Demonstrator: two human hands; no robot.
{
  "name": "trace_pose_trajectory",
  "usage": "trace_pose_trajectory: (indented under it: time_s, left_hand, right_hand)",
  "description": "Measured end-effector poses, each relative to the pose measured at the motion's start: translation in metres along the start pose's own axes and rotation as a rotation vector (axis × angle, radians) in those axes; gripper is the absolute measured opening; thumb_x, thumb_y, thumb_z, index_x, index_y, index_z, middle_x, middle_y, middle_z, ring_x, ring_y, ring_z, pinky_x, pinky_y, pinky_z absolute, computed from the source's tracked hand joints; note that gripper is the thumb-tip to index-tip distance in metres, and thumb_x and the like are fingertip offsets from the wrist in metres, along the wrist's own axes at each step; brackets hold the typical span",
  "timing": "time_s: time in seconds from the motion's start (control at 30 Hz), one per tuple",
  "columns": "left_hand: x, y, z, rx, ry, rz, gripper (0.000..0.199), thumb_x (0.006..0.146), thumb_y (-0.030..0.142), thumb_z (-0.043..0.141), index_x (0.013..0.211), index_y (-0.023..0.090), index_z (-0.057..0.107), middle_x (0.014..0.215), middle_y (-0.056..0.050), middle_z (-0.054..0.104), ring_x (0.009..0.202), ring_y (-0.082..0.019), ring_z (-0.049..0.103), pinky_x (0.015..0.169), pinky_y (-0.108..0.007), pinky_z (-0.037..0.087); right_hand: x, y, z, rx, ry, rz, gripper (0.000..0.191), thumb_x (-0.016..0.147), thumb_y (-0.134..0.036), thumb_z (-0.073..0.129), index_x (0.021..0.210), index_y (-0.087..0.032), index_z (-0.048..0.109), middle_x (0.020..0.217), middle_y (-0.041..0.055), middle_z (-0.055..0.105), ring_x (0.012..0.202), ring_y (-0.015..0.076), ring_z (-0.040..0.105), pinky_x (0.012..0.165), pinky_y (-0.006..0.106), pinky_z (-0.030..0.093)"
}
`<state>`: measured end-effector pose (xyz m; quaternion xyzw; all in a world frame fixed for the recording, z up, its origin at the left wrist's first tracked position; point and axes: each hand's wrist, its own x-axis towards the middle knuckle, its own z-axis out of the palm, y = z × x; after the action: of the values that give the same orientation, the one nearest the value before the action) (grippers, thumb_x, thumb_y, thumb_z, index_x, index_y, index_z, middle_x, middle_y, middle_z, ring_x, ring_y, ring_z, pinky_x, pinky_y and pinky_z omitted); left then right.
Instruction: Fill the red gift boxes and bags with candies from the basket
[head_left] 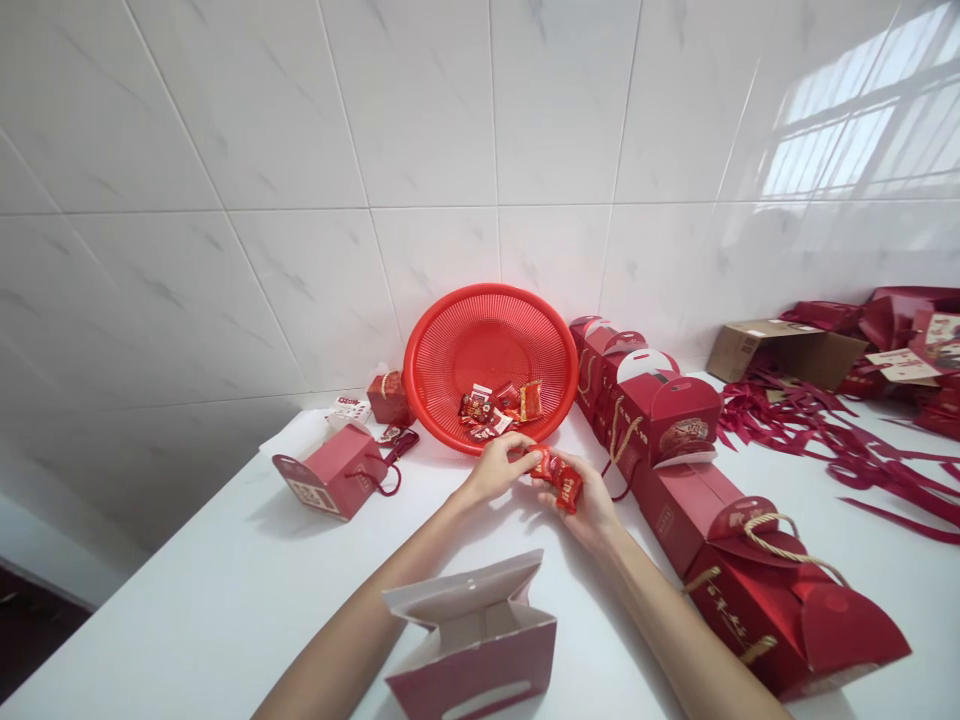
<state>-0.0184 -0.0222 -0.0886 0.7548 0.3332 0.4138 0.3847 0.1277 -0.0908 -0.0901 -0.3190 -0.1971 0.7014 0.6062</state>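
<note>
Just in front of the red plastic basket (431,352), my left hand (501,468) pinches a small red wrapped packet (538,462). My right hand (589,498) is beside it, its fingers curled around red wrapped candies (568,487). Several more red and gold packets (487,410) lie in the lower part of the basket, which leans against the wall. An open dark pink gift box (480,665) with a pale inside stands upright between my forearms, near the front of the table.
A row of red gift boxes (667,415) with rope handles lines the right side. Another open box (337,475) stands at the left, near a small red box (388,398). Dark red ribbons (847,440) and a cardboard box (795,350) are at the far right.
</note>
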Motion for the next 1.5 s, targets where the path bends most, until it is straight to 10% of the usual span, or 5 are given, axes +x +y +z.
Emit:
trace_pose_trajectory:
  time_s: [0.2, 0.43, 0.83, 1.3, 1.5]
  left_hand:
    - [0.005, 0.003, -0.009, 0.011, -0.017, -0.031, 0.033, 0.078, 0.047, 0.069, 0.076, 0.013, 0.071, 0.071, -0.005, 0.071, 0.066, -0.017, 0.063, 0.064, -0.027, 0.05]
    - [0.016, 0.004, -0.054, 0.078, 0.55, -0.023, 0.03, 0.077, 0.046, 0.068, 0.079, 0.016, 0.07, 0.092, -0.01, 0.072, 0.094, -0.024, 0.066, 0.091, -0.038, 0.049]
    - [0.005, 0.022, -0.019, -0.196, -0.17, -0.1, 0.042, 0.072, 0.054, 0.077, 0.076, 0.012, 0.07, 0.069, -0.005, 0.07, 0.064, -0.016, 0.064, 0.063, -0.027, 0.051]
    - [0.054, 0.0, -0.074, 0.154, 0.375, -0.147, 0.027, 0.073, 0.037, 0.059, 0.055, 0.019, 0.054, 0.053, 0.001, 0.058, 0.056, -0.014, 0.055, 0.054, -0.024, 0.041]
    - [0.083, -0.01, -0.074, 0.185, 0.351, -0.184, 0.013, 0.076, 0.029, 0.056, 0.07, 0.018, 0.055, 0.059, 0.0, 0.063, 0.054, -0.015, 0.061, 0.054, -0.023, 0.047]
  right_hand:
    - [0.0, 0.001, 0.001, -0.015, 0.025, 0.014, 0.012, 0.083, -0.02, 0.063, 0.093, -0.015, 0.066, 0.08, 0.0077, 0.075, 0.059, 0.0177, 0.069, 0.05, 0.025, 0.055]
    - [0.0, 0.002, 0.001, -0.05, 0.066, 0.041, 0.011, 0.085, -0.022, 0.062, 0.091, -0.014, 0.065, 0.082, 0.0092, 0.074, 0.052, 0.0134, 0.065, 0.043, 0.02, 0.048]
    - [-0.006, 0.004, 0.01, -0.089, 0.109, 0.002, 0.015, 0.089, -0.028, 0.062, 0.09, -0.013, 0.064, 0.073, 0.006, 0.071, 0.044, 0.0097, 0.058, 0.037, 0.017, 0.041]
    - [-0.001, 0.017, 0.007, -0.173, 0.077, -0.024, 0.025, 0.077, -0.035, 0.074, 0.085, -0.016, 0.06, 0.07, 0.0049, 0.07, 0.043, 0.0103, 0.057, 0.036, 0.017, 0.039]
    - [0.0, 0.02, 0.007, -0.215, 0.087, -0.014, 0.027, 0.072, -0.034, 0.076, 0.084, -0.015, 0.06, 0.069, 0.0042, 0.07, 0.041, 0.0093, 0.056, 0.035, 0.016, 0.038]
